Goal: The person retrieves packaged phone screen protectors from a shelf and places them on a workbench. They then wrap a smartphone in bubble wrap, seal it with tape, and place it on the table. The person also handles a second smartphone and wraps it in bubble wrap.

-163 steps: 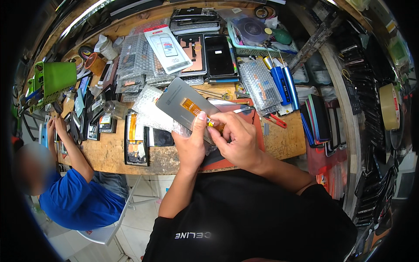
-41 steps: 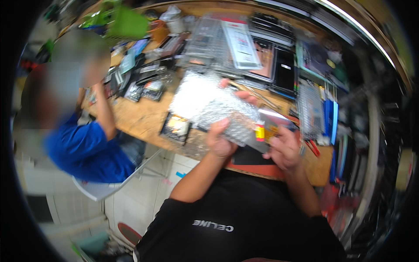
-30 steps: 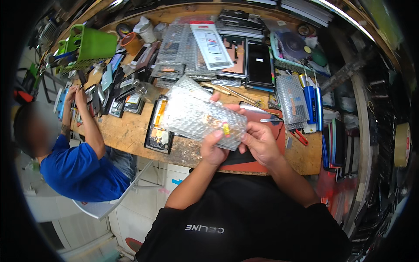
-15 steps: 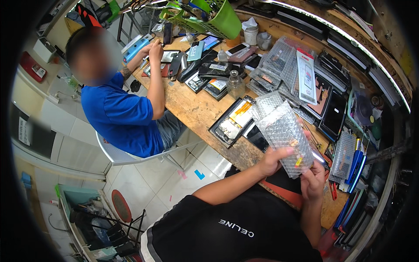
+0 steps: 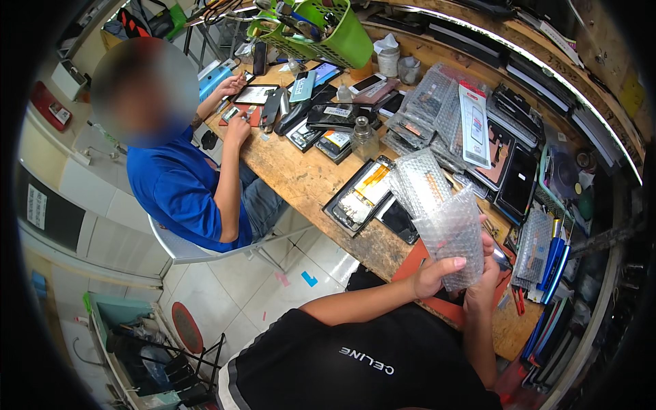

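From my remote view, the left hand (image 5: 434, 273) is closed around the lower part of a clear bubble-wrap sleeve (image 5: 447, 229), thumb pressed across the face of it. The right hand (image 5: 484, 283) is bent in at the sleeve's lower right edge; its fingers are partly covered, so I can't tell whether they pinch it or only steady it. The sleeve is held tilted above the desk (image 5: 273, 160), its far end slanting away from me, and I can't make out what, if anything, sits inside.

I'd judge the step in hand to be handling this wrapping at its near end. To my eye, the next move calls for a firm left thumb while the right fingers settle on the edge, without bending the sleeve.

Just past it is a second bubble-wrapped packet (image 5: 418, 179), overlapped in my view. To the left of that are a phone with bared innards (image 5: 362, 198) and a dark phone screen (image 5: 400, 222). An orange-red mat (image 5: 408, 265) lies beneath the hands. Farther out, a glass bottle (image 5: 365, 142) stands upright, and a person in a blue shirt (image 5: 181, 188) works at the desk's left side.
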Motion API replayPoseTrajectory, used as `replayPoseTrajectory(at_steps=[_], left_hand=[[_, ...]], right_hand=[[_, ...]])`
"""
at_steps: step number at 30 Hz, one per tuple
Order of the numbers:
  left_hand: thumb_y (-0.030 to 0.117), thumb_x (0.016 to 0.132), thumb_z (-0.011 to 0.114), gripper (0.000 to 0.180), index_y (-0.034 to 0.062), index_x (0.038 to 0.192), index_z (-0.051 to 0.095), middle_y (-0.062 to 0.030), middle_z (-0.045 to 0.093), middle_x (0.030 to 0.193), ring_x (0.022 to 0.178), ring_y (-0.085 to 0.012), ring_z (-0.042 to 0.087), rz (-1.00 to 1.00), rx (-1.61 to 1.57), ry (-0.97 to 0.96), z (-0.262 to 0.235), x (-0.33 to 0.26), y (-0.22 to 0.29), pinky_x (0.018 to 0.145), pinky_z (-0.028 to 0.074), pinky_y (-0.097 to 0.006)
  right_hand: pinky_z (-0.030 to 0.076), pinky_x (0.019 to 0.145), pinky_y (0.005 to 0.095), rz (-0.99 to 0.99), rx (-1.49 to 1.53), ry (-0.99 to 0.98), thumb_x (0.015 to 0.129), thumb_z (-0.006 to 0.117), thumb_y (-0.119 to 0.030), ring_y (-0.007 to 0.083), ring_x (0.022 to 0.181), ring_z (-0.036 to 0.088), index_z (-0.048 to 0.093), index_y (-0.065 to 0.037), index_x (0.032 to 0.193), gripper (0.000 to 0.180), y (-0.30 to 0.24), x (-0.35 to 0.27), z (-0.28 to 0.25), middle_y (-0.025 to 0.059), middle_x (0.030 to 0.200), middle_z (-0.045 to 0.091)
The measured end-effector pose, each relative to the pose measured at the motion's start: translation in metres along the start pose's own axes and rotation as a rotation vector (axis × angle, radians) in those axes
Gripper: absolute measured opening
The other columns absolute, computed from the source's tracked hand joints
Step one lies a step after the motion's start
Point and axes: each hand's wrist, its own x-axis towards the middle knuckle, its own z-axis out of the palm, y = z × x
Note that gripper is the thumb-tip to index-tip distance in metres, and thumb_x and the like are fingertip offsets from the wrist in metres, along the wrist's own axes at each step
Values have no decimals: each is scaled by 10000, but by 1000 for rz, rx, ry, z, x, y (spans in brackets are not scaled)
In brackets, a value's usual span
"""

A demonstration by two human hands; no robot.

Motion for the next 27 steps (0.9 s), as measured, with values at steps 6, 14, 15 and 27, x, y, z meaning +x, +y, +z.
replayPoseTrajectory(at_steps=[6,14,15,27], left_hand=[[271,907,608,695,-14,1472,323,-141,525,1315,1232,-218,518,-2,198,-120,-1,-3,-3,1065,397,-382],[214,946,580,613,-48,1457,364,-126,621,1220,1210,-211,548,-32,346,-92,4,1,-6,1075,404,-374],[211,946,573,606,-48,1454,366,-130,624,1220,1212,-214,551,-42,338,-77,5,2,-4,1073,407,-376],[273,887,538,743,-2,1514,247,-257,558,1311,1234,-363,567,-43,-240,62,4,9,14,1088,429,-502]], right_hand=[[512,834,276,-171,-23,14,815,790,-145,125,916,653,655,7,1101,350,1,2,2,49,1028,698],[502,827,281,-339,-119,-41,886,708,-205,121,924,642,640,23,1093,315,12,1,-7,51,1032,693],[503,830,283,-355,-75,-23,890,703,-210,123,927,642,628,26,1115,334,11,0,-5,52,1039,690],[530,607,235,28,97,-431,896,721,-223,155,802,654,550,64,1210,459,-20,-36,-42,118,1029,664]])
